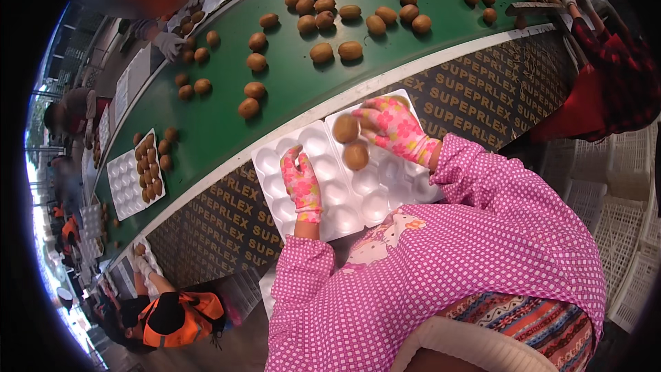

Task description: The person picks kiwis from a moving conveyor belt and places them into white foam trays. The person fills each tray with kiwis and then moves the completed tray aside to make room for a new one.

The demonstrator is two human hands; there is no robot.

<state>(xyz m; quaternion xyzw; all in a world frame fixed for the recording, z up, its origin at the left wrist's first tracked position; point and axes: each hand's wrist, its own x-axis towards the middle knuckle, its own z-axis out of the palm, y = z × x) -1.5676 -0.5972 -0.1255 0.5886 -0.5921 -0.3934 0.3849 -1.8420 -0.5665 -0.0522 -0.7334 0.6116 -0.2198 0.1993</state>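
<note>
Two white moulded trays with round hollows lie side by side before me. My left hand [300,181], in a pink flowered glove, is over the left tray [330,186], its thumb and fingers apart with nothing between them. Over the upper part of the right tray [374,206] is my right hand [395,126], gloved alike and slightly blurred, with its fingers around a brown kiwifruit, partly hidden. Another kiwifruit [345,128] is just left of its fingertips, and one more kiwifruit [356,155] sits below that one. A further fruit shows partly behind the right hand.
A green conveyor belt [289,82] with many loose kiwifruit and a partly filled tray [124,186] runs beyond a white edge rail [330,108]. Co-workers stand along both sides; a gloved hand [169,45] reaches over the belt's far edge. White plastic crates [619,217] are stacked at right.
</note>
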